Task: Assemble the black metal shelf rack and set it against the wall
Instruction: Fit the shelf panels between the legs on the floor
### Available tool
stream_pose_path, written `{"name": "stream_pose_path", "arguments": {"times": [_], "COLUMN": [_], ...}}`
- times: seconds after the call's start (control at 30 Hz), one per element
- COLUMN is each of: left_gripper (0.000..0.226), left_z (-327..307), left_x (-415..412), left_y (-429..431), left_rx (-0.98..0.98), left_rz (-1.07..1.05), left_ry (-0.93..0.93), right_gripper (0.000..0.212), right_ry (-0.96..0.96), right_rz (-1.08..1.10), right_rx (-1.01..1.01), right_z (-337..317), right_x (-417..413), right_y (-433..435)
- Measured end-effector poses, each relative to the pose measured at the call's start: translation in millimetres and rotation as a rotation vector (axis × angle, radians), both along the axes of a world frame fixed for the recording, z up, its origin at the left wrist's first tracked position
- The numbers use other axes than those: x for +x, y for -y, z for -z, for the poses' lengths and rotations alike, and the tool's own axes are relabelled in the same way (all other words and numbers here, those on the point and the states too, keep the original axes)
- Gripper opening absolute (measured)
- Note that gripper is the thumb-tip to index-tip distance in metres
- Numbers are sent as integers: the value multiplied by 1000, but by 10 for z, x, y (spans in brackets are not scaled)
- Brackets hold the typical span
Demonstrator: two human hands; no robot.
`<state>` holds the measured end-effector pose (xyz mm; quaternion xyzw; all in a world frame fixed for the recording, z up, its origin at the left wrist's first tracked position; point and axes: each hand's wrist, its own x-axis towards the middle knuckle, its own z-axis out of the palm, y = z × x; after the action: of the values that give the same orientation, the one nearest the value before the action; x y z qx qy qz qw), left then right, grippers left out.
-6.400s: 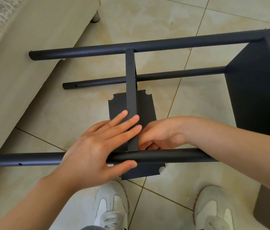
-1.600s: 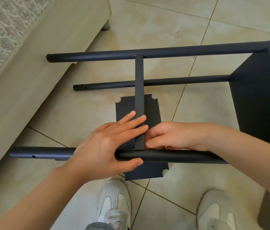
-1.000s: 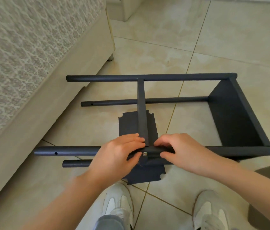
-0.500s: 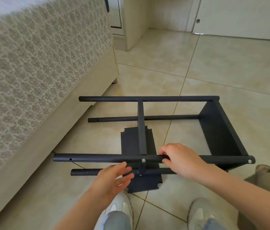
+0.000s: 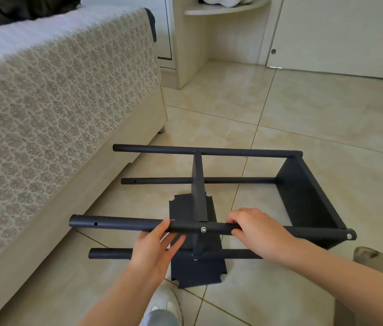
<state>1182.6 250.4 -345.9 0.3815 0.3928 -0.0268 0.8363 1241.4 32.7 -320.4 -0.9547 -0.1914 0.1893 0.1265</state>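
Head view: right hand (image 5: 259, 231) grips near upper tube (image 5: 119, 225), just right of the screw (image 5: 203, 229); left hand (image 5: 155, 250), fingers straight, touches it. Both have left the shelf joint, so it is probably fastened. Rack (image 5: 303, 191) lies sideways beside bed (image 5: 44, 114).

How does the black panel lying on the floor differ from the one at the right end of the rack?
The floor panel lies flat on the tiles, loose beneath the rack; the end panel stands on edge, fixed between the poles. The floor panel shows notched corners; the end panel's corners meet poles. Both are flat and black.
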Motion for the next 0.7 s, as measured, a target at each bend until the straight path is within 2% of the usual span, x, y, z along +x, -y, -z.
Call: {"name": "stream_pose_path", "arguments": {"times": [0.3, 0.47, 0.7], "left_gripper": [21, 18, 26], "left_z": [-761, -1256, -1923], "left_x": [334, 597, 839], "left_y": [247, 435, 870], "left_rx": [292, 442, 610], "left_rz": [73, 219, 431], "left_ry": [268, 346, 424], "right_gripper": [23, 16, 15], "right_ry": [-50, -36, -65], "right_rz": [75, 166, 331], "right_rx": [205, 299, 460], "right_z": [-561, -765, -1002], "right_x": [259, 221, 57], "right_y": [346, 559, 790]}}
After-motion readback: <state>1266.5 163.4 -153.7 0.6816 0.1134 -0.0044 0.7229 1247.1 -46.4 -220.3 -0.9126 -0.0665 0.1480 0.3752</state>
